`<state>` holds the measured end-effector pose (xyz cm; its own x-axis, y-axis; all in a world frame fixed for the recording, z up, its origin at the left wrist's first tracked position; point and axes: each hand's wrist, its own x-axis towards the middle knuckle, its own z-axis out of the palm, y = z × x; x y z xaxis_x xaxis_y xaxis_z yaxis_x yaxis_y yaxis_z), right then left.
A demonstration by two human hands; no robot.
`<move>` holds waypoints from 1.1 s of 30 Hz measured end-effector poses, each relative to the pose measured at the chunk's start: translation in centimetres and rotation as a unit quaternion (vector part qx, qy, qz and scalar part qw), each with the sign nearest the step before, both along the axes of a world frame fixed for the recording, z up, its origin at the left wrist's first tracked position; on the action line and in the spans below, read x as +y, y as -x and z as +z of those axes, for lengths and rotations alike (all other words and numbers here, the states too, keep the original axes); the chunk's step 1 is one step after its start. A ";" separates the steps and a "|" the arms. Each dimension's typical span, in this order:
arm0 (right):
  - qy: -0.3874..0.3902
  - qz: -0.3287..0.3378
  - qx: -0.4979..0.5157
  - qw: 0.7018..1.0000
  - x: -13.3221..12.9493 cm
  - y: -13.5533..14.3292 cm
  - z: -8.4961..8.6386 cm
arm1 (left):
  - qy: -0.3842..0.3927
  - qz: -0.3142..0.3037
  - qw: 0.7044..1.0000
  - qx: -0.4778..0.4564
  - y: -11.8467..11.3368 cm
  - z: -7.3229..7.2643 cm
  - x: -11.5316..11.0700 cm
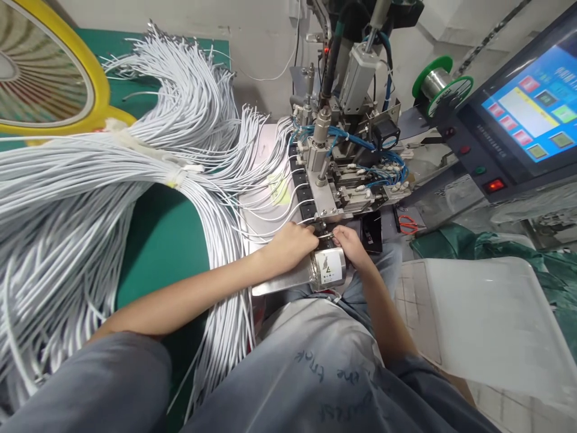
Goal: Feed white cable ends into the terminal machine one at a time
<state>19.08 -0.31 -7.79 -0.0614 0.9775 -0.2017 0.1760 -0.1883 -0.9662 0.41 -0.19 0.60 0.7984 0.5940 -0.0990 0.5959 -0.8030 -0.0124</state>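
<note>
My left hand (293,243) is closed beside the front of a wire-processing machine (322,174), gripping what looks like a white cable. Thumb and forefinger of my right hand (350,245) pinch the thin cable end (326,236) that spans the small gap between both hands. The fingers hide most of it. Right below is a metal cylinder (331,267) with a white label. Several white cables (265,204) curve from a large bundle into the black clamp row (301,180) along the machine's left side.
Thick bundles of white cable (189,102) cover the green table (162,240) at left, near a yellow fan (101,84). At right are a lit control screen (536,108), a wire spool (439,84), orange-handled scissors (408,225) and a translucent plastic bin (491,313).
</note>
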 end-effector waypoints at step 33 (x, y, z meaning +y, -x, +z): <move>0.377 0.075 0.333 0.861 -13.3 14.5 0.1 | -0.033 0.118 0.992 -0.014 0.0 -0.9 0.1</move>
